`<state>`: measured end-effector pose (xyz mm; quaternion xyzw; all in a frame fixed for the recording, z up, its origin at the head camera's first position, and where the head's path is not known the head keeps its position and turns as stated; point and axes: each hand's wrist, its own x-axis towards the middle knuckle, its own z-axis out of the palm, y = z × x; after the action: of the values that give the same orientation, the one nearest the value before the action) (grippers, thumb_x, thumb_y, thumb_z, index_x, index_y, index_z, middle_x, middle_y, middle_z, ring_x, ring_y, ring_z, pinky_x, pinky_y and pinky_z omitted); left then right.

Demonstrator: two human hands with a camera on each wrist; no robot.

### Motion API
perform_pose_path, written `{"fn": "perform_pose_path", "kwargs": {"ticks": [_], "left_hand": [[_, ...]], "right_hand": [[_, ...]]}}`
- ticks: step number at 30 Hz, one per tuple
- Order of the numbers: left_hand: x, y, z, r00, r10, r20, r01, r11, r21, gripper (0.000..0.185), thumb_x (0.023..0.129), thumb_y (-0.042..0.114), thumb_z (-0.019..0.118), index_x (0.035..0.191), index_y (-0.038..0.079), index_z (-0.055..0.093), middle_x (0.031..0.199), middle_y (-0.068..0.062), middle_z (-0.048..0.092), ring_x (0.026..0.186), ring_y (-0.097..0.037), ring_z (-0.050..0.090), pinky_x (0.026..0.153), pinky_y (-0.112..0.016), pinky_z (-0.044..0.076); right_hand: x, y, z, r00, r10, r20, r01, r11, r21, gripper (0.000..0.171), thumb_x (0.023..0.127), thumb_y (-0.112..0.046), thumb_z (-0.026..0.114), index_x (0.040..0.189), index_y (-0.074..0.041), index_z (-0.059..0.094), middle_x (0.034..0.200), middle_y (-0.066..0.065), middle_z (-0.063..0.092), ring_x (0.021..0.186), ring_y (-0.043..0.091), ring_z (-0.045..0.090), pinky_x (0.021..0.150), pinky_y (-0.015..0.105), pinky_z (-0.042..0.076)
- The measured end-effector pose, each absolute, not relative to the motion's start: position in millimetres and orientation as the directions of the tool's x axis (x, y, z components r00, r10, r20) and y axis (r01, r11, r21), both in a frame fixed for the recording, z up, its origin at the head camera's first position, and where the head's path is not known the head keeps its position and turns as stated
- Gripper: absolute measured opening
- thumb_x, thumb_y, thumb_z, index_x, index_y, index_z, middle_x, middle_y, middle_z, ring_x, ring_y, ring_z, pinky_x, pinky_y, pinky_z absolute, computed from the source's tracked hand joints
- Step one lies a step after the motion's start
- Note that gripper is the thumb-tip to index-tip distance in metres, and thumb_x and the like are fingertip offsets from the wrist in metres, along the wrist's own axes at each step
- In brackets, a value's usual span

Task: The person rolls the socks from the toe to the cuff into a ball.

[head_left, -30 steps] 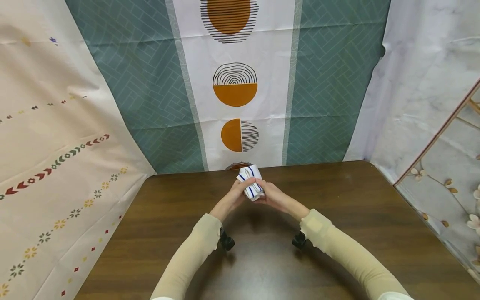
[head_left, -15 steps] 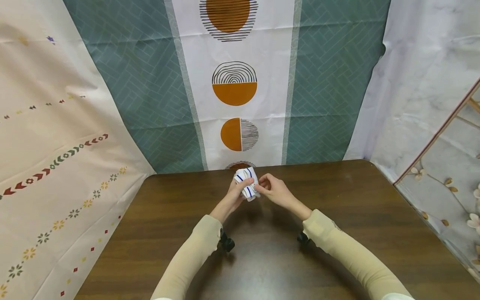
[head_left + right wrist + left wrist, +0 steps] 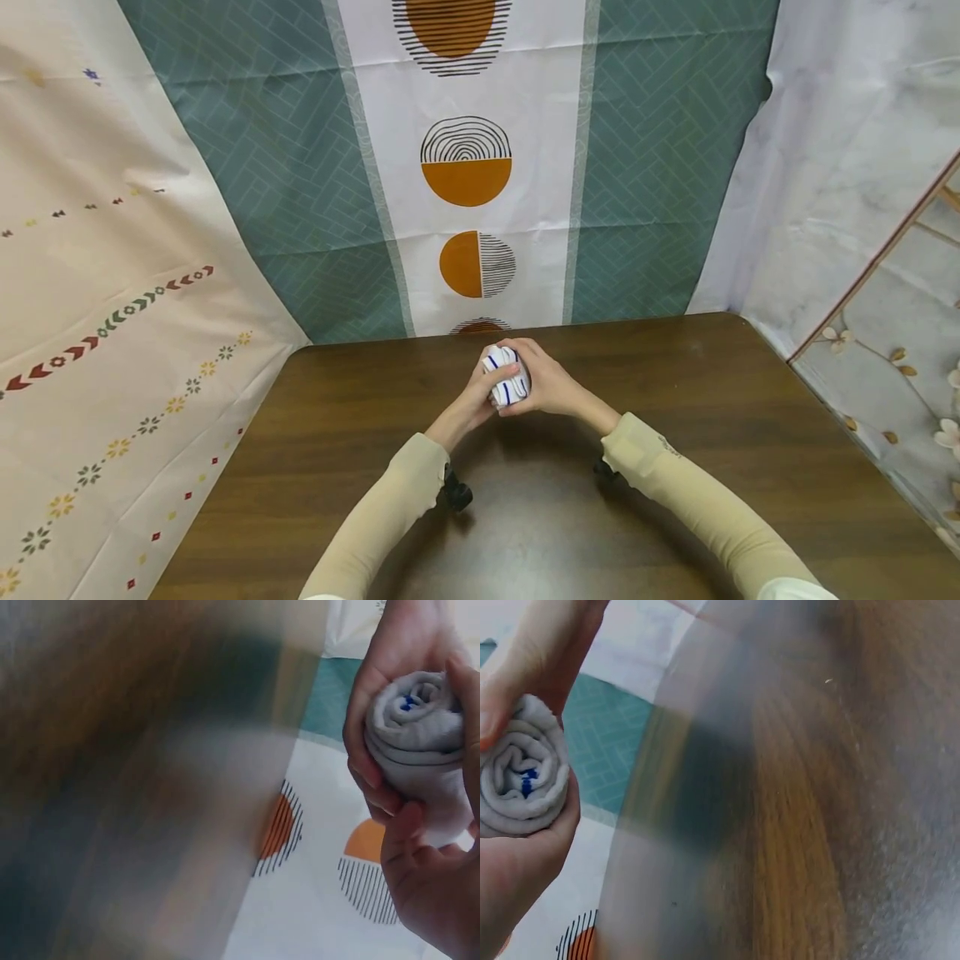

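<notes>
A small rolled-up white cloth [image 3: 507, 382] with blue stripes is held up over the far part of the table between both hands. My left hand [image 3: 472, 400] grips it from the left, thumb across its near side. From the right, my right hand [image 3: 551, 385] curls round it, fingers over the top and thumb beneath. One spiral end of the rolled cloth [image 3: 549, 791], with a bit of blue inside, faces the left wrist view. In the right wrist view the cloth [image 3: 435, 780] is a thick layered roll enclosed by fingers of both hands.
A dark brown wooden table [image 3: 315, 467] lies under the arms, its far edge just beyond the hands. Behind it hangs a green and white curtain [image 3: 645, 167] with orange circles. Patterned cloths [image 3: 112, 250] cover the left side, and a marbled, flowered one [image 3: 847, 208] the right.
My right hand came off the cloth half a second ago with bent fingers, then closed round it again, higher up. The cloth now sits slightly lower and more enclosed between both hands.
</notes>
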<state>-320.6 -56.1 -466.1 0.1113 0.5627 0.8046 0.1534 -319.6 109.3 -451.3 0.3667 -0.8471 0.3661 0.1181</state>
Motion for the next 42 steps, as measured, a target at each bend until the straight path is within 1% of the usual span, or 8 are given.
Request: {"fn": "perform_pose_path", "kwargs": {"ticks": [3, 7, 15, 23, 28, 32, 39, 42], "left_hand": [[-319, -56, -468, -0.918, 0.394, 0.041, -0.111, -0.355, 0.928, 0.048, 0.094, 0.043, 0.058, 0.13, 0.025, 0.032, 0.114, 0.0, 0.052, 0.096, -0.011, 0.06, 0.078, -0.025, 0.053], [-317, -57, -468, -0.907, 0.417, 0.055, -0.111, -0.365, 0.924, 0.085, 0.069, 0.079, 0.042, 0.133, 0.024, 0.03, 0.11, 0.001, 0.055, 0.093, -0.01, 0.06, 0.072, -0.026, 0.054], [-315, -52, -467, -0.921, 0.381, -0.085, -0.213, -0.309, 0.927, 0.126, 0.051, 0.094, 0.015, 0.142, 0.008, 0.033, 0.103, 0.005, 0.061, 0.092, -0.01, 0.061, 0.074, -0.034, 0.052], [-314, -56, -468, -0.899, 0.438, 0.015, -0.115, -0.269, 0.956, 0.103, 0.058, 0.087, 0.035, 0.13, 0.014, 0.035, 0.097, 0.006, 0.06, 0.081, -0.01, 0.064, 0.066, -0.031, 0.055], [-314, -66, -465, -0.764, 0.627, -0.151, -0.318, -0.163, 0.934, 0.074, 0.084, 0.071, 0.049, 0.136, 0.021, 0.028, 0.105, 0.0, 0.06, 0.088, -0.018, 0.065, 0.08, -0.042, 0.055], [-316, -71, -463, -0.693, 0.688, -0.217, -0.441, -0.166, 0.882, 0.036, 0.1, 0.036, 0.032, 0.133, 0.022, 0.031, 0.111, -0.002, 0.056, 0.096, -0.023, 0.061, 0.085, -0.044, 0.053], [-320, -65, -463, -0.835, 0.53, -0.149, -0.338, -0.279, 0.899, 0.041, 0.096, 0.013, 0.032, 0.133, 0.028, 0.02, 0.119, -0.007, 0.048, 0.094, -0.024, 0.061, 0.074, -0.04, 0.055], [-323, -63, -463, -0.908, 0.394, -0.141, -0.259, -0.265, 0.929, 0.048, 0.091, 0.011, 0.039, 0.132, 0.026, 0.021, 0.123, -0.01, 0.046, 0.089, -0.026, 0.062, 0.066, -0.042, 0.055]], "right_hand": [[-319, 107, -452, -0.724, -0.492, 0.484, -0.687, 0.456, -0.565, 0.1, 0.058, -0.036, 0.092, 0.14, -0.011, 0.04, 0.137, 0.011, 0.045, 0.12, 0.025, 0.049, 0.102, 0.046, 0.045], [-318, 102, -452, -0.758, -0.443, 0.479, -0.65, 0.449, -0.613, 0.1, 0.057, -0.034, 0.093, 0.139, -0.01, 0.041, 0.134, 0.012, 0.047, 0.119, 0.026, 0.047, 0.102, 0.047, 0.042], [-313, 98, -448, -0.816, -0.425, 0.392, -0.555, 0.384, -0.738, 0.103, 0.062, -0.063, 0.079, 0.138, -0.006, 0.037, 0.132, 0.016, 0.042, 0.117, 0.028, 0.041, 0.1, 0.045, 0.039], [-307, 94, -450, -0.906, -0.338, 0.255, -0.398, 0.474, -0.785, 0.089, 0.079, -0.056, 0.072, 0.137, -0.001, 0.032, 0.133, 0.021, 0.036, 0.118, 0.03, 0.039, 0.098, 0.046, 0.041], [-301, 95, -443, -0.921, -0.356, 0.159, -0.36, 0.618, -0.699, 0.091, 0.078, -0.051, 0.075, 0.141, -0.003, 0.028, 0.125, 0.018, 0.035, 0.104, 0.029, 0.048, 0.086, 0.042, 0.049], [-302, 96, -439, -0.918, -0.366, 0.155, -0.374, 0.663, -0.649, 0.097, 0.075, -0.056, 0.075, 0.143, -0.005, 0.027, 0.121, 0.017, 0.036, 0.09, 0.03, 0.055, 0.074, 0.039, 0.051], [-314, 100, -437, -0.947, -0.281, 0.159, -0.298, 0.574, -0.763, 0.085, 0.088, -0.045, 0.067, 0.148, -0.001, 0.028, 0.141, 0.027, 0.036, 0.124, 0.036, 0.046, 0.102, 0.049, 0.042], [-317, 103, -436, -0.974, -0.161, 0.159, -0.222, 0.539, -0.813, 0.055, 0.091, -0.034, 0.063, 0.13, 0.003, 0.053, 0.121, 0.024, 0.059, 0.107, 0.032, 0.057, 0.089, 0.043, 0.049]]}}
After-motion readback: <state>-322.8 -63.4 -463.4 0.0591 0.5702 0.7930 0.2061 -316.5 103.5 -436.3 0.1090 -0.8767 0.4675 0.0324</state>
